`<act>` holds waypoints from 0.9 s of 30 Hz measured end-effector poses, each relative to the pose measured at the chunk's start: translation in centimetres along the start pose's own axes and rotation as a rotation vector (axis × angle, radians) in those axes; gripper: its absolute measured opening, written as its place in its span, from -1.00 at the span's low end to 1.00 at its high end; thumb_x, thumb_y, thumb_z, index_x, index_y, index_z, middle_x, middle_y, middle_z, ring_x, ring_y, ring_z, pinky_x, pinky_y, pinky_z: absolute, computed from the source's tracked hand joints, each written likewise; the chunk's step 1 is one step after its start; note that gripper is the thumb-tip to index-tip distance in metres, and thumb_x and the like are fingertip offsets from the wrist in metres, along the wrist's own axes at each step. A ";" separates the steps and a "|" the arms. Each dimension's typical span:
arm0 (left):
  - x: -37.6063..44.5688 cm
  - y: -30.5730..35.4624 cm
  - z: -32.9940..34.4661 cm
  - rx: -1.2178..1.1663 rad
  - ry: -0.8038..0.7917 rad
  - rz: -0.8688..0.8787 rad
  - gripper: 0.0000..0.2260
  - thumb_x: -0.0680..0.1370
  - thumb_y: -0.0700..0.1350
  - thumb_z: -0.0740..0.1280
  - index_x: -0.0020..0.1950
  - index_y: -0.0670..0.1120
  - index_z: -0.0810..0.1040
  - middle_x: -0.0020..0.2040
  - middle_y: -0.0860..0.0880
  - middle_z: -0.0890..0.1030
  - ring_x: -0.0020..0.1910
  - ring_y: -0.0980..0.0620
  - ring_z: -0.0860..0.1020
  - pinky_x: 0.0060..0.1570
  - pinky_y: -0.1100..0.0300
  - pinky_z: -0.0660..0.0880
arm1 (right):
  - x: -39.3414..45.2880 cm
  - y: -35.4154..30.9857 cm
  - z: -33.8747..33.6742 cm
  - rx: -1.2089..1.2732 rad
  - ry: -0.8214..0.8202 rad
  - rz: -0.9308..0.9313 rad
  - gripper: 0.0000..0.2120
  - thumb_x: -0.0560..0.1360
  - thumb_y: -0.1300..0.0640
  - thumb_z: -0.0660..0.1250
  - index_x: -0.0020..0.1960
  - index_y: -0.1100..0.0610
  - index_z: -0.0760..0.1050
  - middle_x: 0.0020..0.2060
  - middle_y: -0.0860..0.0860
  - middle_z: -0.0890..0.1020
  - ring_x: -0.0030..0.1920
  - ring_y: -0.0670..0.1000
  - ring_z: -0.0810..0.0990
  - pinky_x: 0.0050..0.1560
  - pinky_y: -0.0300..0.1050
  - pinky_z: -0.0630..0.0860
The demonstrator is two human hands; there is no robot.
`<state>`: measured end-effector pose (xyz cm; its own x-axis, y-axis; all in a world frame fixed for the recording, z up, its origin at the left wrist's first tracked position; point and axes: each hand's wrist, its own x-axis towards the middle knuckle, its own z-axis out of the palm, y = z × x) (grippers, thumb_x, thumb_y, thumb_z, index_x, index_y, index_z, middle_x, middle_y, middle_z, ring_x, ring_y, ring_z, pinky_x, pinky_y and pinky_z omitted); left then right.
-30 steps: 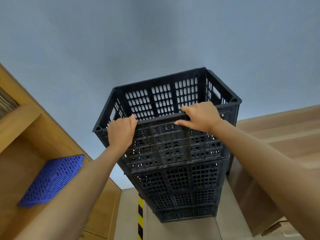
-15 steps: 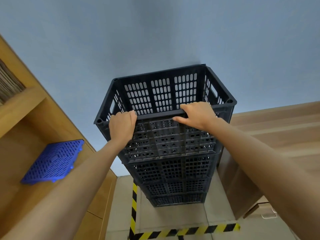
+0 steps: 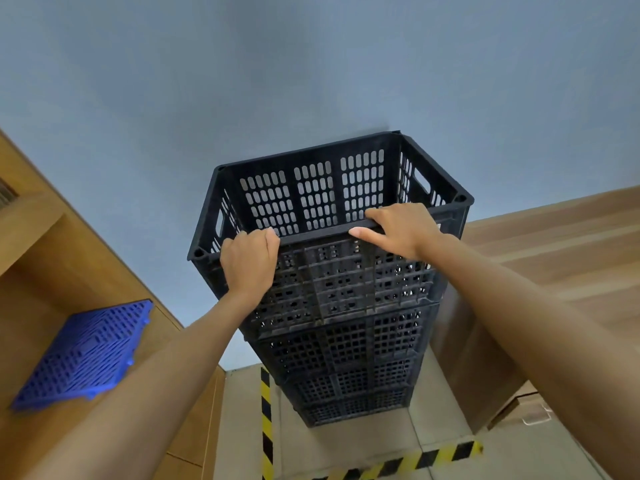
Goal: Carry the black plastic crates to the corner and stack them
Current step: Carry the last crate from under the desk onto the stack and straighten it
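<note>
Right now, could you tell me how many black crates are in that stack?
4, in one column: top crate, second crate, third crate, bottom crate. Nested ones may be hidden.

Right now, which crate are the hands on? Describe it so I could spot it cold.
Find the tall stack of black crates against the grey-blue wall, inside the yellow-black floor tape. The top crate is the one, with the left hand and right hand gripping its near rim. It alone shows an open inside.

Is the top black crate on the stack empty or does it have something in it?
Empty, as far as shows: the top crate's slotted inner walls are bare; its floor is hidden.
</note>
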<state>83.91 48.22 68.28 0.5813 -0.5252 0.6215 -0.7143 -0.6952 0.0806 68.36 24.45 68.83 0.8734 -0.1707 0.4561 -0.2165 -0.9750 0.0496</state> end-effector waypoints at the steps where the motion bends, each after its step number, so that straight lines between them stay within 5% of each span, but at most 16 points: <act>1: 0.6 -0.1 0.3 0.001 -0.009 -0.002 -0.58 0.57 -0.14 0.10 -0.48 0.02 0.10 -0.56 0.07 0.14 -0.53 0.07 0.19 -0.33 0.14 0.17 | 0.7 0.2 0.2 -0.002 -0.006 0.013 -0.50 0.51 -0.45 -0.16 -0.35 -0.09 0.14 -0.52 -0.08 0.41 -0.50 -0.09 0.38 -0.46 -0.21 0.17; 10: 3.6 -1.3 2.8 0.020 -0.033 -0.026 -0.52 0.60 -0.10 0.12 -0.55 -0.02 0.19 -0.61 0.04 0.23 -0.60 0.05 0.24 -0.42 0.18 0.23 | 3.9 1.8 2.1 -0.046 -0.017 -0.013 -0.33 0.49 -0.47 -0.26 -0.33 0.02 0.32 -0.53 -0.06 0.44 -0.52 -0.05 0.44 -0.46 -0.22 0.34; 13: 4.4 -0.9 2.2 0.049 -0.077 -0.012 -0.53 0.59 -0.14 0.12 -0.53 -0.03 0.18 -0.59 0.00 0.28 -0.56 -0.05 0.33 -0.35 0.10 0.33 | 5.0 2.1 1.7 -0.030 -0.057 -0.011 -0.32 0.46 -0.49 -0.28 -0.32 0.02 0.30 -0.52 -0.06 0.45 -0.50 -0.04 0.46 -0.45 -0.21 0.28; 17: 4.4 -0.7 1.7 0.150 -0.174 0.042 -0.57 0.53 -0.27 0.20 -0.47 -0.02 0.11 -0.58 0.03 0.17 -0.56 0.00 0.21 -0.39 0.15 0.24 | 4.8 2.2 1.7 -0.028 -0.073 -0.003 -0.34 0.45 -0.50 -0.28 -0.29 -0.03 0.31 -0.51 -0.07 0.45 -0.48 -0.07 0.44 -0.47 -0.21 0.24; 22: 2.9 -0.8 1.2 0.267 -0.244 0.059 -0.67 0.49 -0.31 0.29 -0.40 -0.05 0.27 -0.54 0.00 0.31 -0.54 -0.02 0.34 -0.43 0.16 0.33 | 3.2 1.5 1.4 -0.040 -0.090 -0.001 -0.42 0.45 -0.50 -0.27 -0.29 -0.08 0.24 -0.52 -0.09 0.42 -0.50 -0.11 0.38 -0.49 -0.20 0.18; 27: 2.8 -0.6 0.7 0.266 -0.353 0.005 -0.75 0.49 -0.32 0.31 -0.28 -0.05 0.36 -0.46 -0.01 0.43 -0.45 -0.05 0.42 -0.33 0.15 0.29 | 3.0 0.8 0.3 -0.023 -0.162 0.042 -0.33 0.41 -0.50 -0.31 -0.20 -0.01 0.32 -0.42 -0.05 0.50 -0.42 -0.05 0.48 -0.42 -0.12 0.39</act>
<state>86.18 46.82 69.45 0.7086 -0.6324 0.3130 -0.6192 -0.7700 -0.1540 70.95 23.08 70.03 0.9220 -0.2335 0.3087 -0.2623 -0.9634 0.0545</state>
